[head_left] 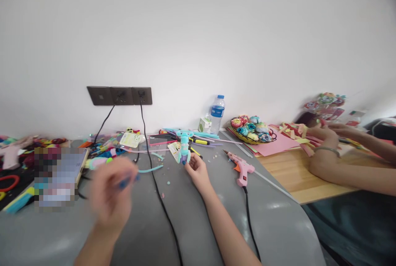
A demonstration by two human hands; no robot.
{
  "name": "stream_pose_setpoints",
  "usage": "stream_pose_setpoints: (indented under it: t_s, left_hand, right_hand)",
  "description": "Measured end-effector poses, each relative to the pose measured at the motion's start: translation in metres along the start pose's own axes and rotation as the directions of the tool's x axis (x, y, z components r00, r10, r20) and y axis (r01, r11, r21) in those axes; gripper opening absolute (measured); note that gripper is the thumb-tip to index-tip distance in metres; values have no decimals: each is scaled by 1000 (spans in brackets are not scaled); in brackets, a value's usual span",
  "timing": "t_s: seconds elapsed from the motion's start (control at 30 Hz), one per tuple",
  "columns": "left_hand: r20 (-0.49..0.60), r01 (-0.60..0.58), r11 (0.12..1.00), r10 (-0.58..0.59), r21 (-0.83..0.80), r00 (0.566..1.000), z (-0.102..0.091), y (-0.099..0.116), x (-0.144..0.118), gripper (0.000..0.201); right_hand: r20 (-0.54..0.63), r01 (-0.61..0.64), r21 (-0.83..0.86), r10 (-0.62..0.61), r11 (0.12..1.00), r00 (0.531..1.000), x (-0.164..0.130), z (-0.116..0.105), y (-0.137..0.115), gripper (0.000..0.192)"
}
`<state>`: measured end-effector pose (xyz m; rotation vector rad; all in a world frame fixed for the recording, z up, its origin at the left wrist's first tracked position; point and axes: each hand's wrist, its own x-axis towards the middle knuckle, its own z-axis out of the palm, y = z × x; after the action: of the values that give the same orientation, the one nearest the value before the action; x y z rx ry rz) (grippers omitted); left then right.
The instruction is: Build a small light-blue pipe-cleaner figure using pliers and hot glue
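Observation:
My right hand (198,172) is closed around the lower end of a small turquoise pipe-cleaner figure (185,145), held upright above the grey table. The figure has a rounded head with two ears, and a purple patch low on its front. My left hand (111,187) is raised to the left, apart from the figure. Motion smears its curled fingers, so whether they hold anything cannot be made out. Below and between the hands lie a cut turquoise pipe cleaner (151,169) and small scraps. A pink glue gun (243,170) rests to the right of my right hand.
Black cords run from the wall sockets (119,96) across the grey table (204,224). A water bottle (218,111) and a basket of fabric-like flowers (252,129) stand by the wall. At left lies a phone (62,177). Another person's hands (324,138) work at right.

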<state>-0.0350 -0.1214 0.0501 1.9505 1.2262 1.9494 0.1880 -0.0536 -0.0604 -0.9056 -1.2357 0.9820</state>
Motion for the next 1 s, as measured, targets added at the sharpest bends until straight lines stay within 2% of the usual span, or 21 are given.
stream_pose_setpoints:
  t_s: [0.03, 0.07, 0.13, 0.17, 0.2, 0.3, 0.4, 0.47, 0.5, 0.57, 0.67, 0.73, 0.77, 0.83, 0.9, 1.0]
  left_hand:
    - [154, 27, 999, -33, 37, 988, 8, -9, 3, 21]
    - [329, 57, 994, -86, 96, 941, 17, -20, 7, 18]
    - [597, 93, 961, -236, 260, 767, 35, -44, 15, 13]
    - [640, 90, 941, -289, 325, 712, 42, -56, 17, 12]
    - [657, 75, 921, -327, 382, 679, 47, -67, 18, 11]
    - [697, 47, 891, -386, 452, 605, 50, -91, 14, 11]
    - [723, 77, 918, -356, 389, 592, 45, -100, 7, 10]
    - [715, 130, 940, -324, 314, 619, 41, -102, 6, 11]
    - [698, 159, 950, -306, 269, 648, 40, -103, 7, 12]
    - [616, 212, 961, -277, 178, 737, 36, -104, 11, 14]
    - [407, 282, 959, -270, 32, 873, 31, -109, 19, 16]
    - [281, 369, 924, -330, -97, 901, 29, -112, 22, 18]
    - [228, 433, 885, -392, -172, 891, 29, -114, 22, 21]
    - [164, 554, 768, -531, -323, 832, 29, -115, 22, 30]
    - [162, 622, 643, -626, -446, 763, 31, -114, 21, 39]
    - [206, 657, 536, -671, -530, 713, 34, -109, 22, 46]
  right_hand:
    - [23, 6, -10, -6, 1000, 1000, 0, 0, -1, 22]
    - [39, 8, -21, -7, 1000, 999, 0, 0, -2, 21]
    - [45, -2, -36, 4, 999, 999, 0, 0, -4, 22]
    - [41, -9, -43, 11, 999, 999, 1, 0, -4, 22]
    - [36, -17, -54, 19, 998, 999, 1, -1, -4, 22]
    - [25, -33, -112, 36, 993, 999, 0, -1, -6, 21]
    - [28, -48, -176, 54, 983, 998, 0, 1, -12, 21]
    - [23, -54, -204, 60, 977, 998, -1, 3, -17, 20]
    - [14, -59, -213, 64, 975, 998, -2, 4, -20, 20]
    - [4, -84, -211, 87, 974, 996, -6, 6, -28, 20]
    - [69, -203, -160, 216, 966, 974, -17, 9, -39, 22]
    - [136, -334, -147, 353, 931, 926, -27, 9, -44, 21]
    - [155, -394, -151, 415, 907, 896, -32, 8, -46, 21]
    - [150, -472, -159, 494, 867, 856, -39, 5, -47, 20]
    - [115, -501, -151, 519, 852, 847, -42, 0, -47, 19]
    - [64, -517, -128, 527, 846, 847, -38, -9, -45, 18]
